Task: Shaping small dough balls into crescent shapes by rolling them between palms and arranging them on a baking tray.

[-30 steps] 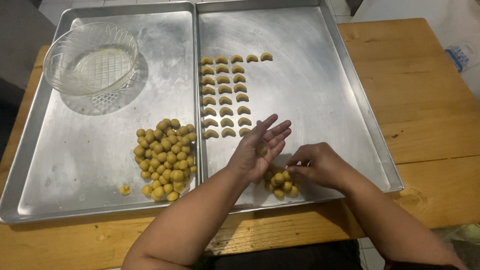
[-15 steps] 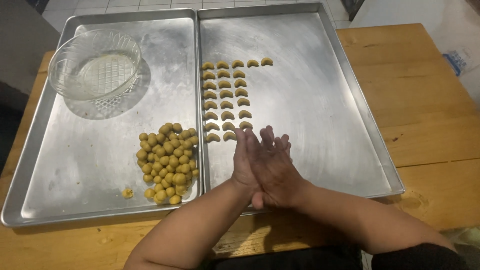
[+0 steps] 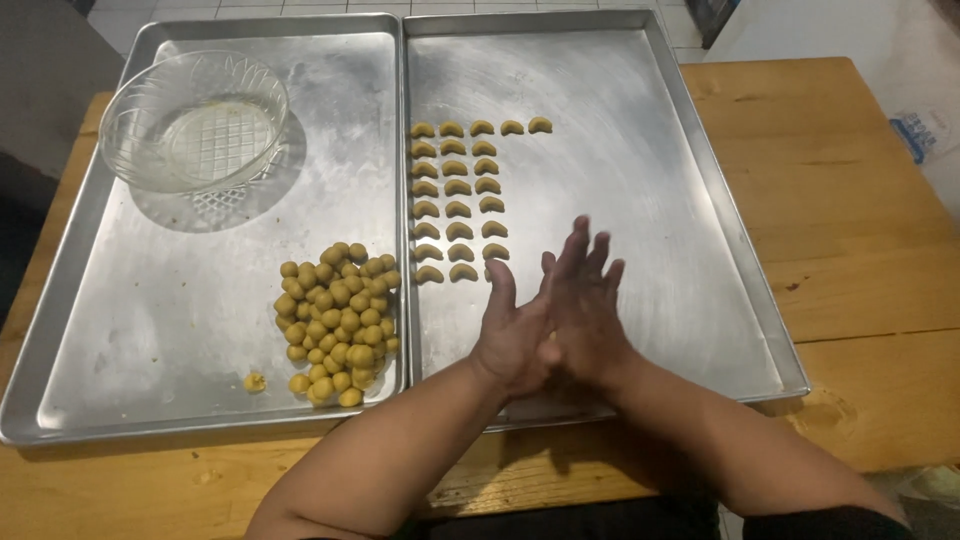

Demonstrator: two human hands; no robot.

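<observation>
head view: our left hand and right hand press palm to palm over the right tray; anything between stays hidden; dough balls at nine o'clock.

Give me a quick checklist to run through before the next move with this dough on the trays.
1. Palms together: ok. The left hand and right hand press flat against each other above the right tray.
2. Dough between the palms: cannot tell, the hands hide it.
3. Room for the next piece: ok. The rows of crescent pieces leave bare tray to their right and below.
4. Supply: ok. A pile of dough balls lies on the left tray.
5. Stray bits: not ok. One small dough ball lies apart from the pile.
6. Glass bowl: ok, upright on the left tray, away from the hands.
</observation>
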